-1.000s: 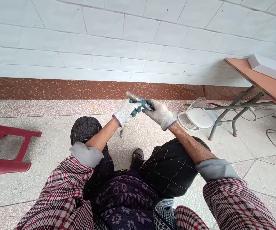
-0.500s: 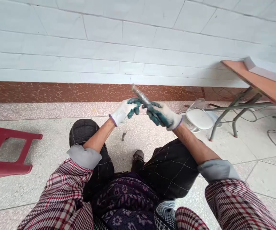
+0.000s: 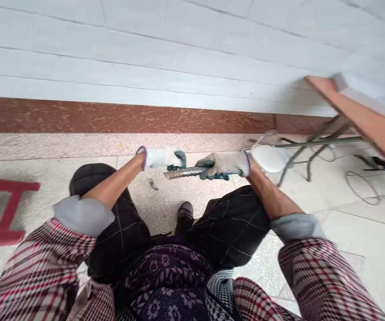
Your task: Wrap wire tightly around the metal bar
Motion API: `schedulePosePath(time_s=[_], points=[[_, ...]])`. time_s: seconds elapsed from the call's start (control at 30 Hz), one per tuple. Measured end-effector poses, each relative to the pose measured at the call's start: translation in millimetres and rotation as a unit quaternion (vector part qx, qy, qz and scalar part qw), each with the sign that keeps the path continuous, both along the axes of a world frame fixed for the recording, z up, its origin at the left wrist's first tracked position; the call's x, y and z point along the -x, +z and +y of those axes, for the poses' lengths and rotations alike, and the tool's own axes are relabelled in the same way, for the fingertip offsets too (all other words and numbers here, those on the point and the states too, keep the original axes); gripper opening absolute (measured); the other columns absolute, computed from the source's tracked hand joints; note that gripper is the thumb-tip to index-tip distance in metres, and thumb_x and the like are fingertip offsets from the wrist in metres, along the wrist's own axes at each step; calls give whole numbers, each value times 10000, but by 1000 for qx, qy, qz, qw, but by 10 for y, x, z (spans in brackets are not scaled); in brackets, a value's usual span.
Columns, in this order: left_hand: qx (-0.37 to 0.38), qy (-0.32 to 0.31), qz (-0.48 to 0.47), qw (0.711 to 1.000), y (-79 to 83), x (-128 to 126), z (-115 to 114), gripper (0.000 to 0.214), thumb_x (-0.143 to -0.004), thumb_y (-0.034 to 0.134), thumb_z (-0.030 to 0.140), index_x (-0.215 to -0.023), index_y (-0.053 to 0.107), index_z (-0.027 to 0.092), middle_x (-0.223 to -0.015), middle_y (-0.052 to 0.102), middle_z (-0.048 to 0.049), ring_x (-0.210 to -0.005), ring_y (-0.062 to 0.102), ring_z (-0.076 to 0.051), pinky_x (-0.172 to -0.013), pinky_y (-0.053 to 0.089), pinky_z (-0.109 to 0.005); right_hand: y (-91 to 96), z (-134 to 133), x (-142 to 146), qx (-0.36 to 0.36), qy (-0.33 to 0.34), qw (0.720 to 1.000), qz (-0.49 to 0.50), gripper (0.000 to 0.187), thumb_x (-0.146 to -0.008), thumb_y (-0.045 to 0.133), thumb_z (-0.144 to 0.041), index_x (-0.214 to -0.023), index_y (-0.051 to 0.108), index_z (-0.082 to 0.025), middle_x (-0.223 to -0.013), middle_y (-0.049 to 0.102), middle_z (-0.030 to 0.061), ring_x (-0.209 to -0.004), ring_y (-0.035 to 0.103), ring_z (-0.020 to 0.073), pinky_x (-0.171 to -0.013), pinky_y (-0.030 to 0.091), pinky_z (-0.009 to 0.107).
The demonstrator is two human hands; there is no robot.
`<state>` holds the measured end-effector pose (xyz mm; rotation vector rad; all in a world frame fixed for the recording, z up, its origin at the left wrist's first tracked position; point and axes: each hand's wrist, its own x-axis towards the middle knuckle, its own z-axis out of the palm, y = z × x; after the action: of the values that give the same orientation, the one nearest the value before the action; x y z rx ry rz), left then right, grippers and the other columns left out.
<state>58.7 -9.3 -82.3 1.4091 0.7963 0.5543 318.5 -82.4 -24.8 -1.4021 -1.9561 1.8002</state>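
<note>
Both my hands wear white gloves with dark green palms. My right hand (image 3: 224, 165) is closed round one end of a grey threaded metal rod (image 3: 182, 172), which lies nearly level above my knees. My left hand (image 3: 163, 157) hovers just above the rod's free left end, fingers curled, and I cannot make out whether it touches the rod. A small metal piece (image 3: 151, 183) lies on the tiled floor below my left hand. The picture is smeared by motion.
A red plastic stool (image 3: 1, 209) stands at the left. A white round stool (image 3: 267, 158) lies tipped at the right, beside a folding table (image 3: 362, 116) with metal legs. Cables (image 3: 366, 187) loop on the floor under it. A tiled wall runs close ahead.
The rod has swung from pointing up and away to lying nearly level. My right hand moved right and lower. The view shifted right and blurred.
</note>
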Motion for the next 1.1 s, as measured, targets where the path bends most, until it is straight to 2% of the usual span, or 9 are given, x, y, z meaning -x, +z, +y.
schedulePosePath(time_s=[0.13,0.27,0.37,0.43,0.57,0.7,0.87,1.0,1.1], points=[[-8,-47,-7,999,98,-40,4,125,-904,723,215,-1010,767,167,-996,727,-85,-912,690,-211,-797,561,-350,122,26,-46,-44,-79,994,56,363,-788,840,-376,-1053,704,-169,-642,581,-31,-429,469,79,-328,373,183],[-19,-67,-69,995,128,-134,3,59,-851,702,171,-864,748,137,-860,740,-109,-820,674,-187,-810,539,-362,91,89,26,-86,-214,961,155,375,-815,781,-386,-1070,663,-137,-615,515,-51,-418,437,84,-292,353,202],[-30,-72,-75,994,101,-193,5,89,-813,706,156,-870,760,115,-919,764,-140,-885,687,-203,-882,529,-375,45,126,94,-134,-263,949,107,248,-805,759,-308,-969,652,-155,-608,511,-44,-424,440,88,-281,364,205],[-42,-40,-49,997,80,-190,12,133,-783,713,121,-896,782,126,-943,774,-126,-938,691,-220,-906,518,-371,35,131,118,-167,-286,942,47,164,-805,746,-261,-882,631,-174,-600,515,-39,-411,427,83,-270,360,206],[-23,21,-56,998,85,-158,47,203,-815,692,86,-976,791,162,-1001,776,-100,-1049,696,-254,-941,514,-379,67,96,134,-180,-275,943,58,134,-830,715,-253,-889,622,-176,-597,510,-41,-407,424,83,-271,359,211],[33,-8,-147,989,151,-219,35,189,-940,611,185,-1075,734,138,-1109,762,-137,-1011,726,-227,-1003,528,-427,112,65,159,-186,-245,946,106,135,-865,699,-271,-901,621,-167,-582,497,-48,-406,420,79,-278,349,209],[66,-50,-180,980,224,-246,-106,155,-916,633,163,-1021,730,104,-868,749,-104,-807,718,-178,-868,582,-382,108,84,163,-181,-262,944,82,136,-861,703,-255,-932,634,-162,-590,512,-39,-406,430,82,-271,361,212],[36,-34,-131,990,240,-212,-195,186,-878,571,61,-929,745,105,-562,566,13,-513,509,-98,-631,543,-292,72,105,141,-179,-274,941,87,177,-845,721,-274,-953,634,-163,-598,509,-41,-403,427,81,-266,370,213],[38,-37,-123,991,239,-204,-220,203,-868,549,41,-900,739,106,-533,525,27,-483,472,-94,-591,523,-284,47,130,126,-173,-280,940,89,200,-834,750,-292,-931,626,-168,-600,504,-44,-401,423,76,-266,364,208]])
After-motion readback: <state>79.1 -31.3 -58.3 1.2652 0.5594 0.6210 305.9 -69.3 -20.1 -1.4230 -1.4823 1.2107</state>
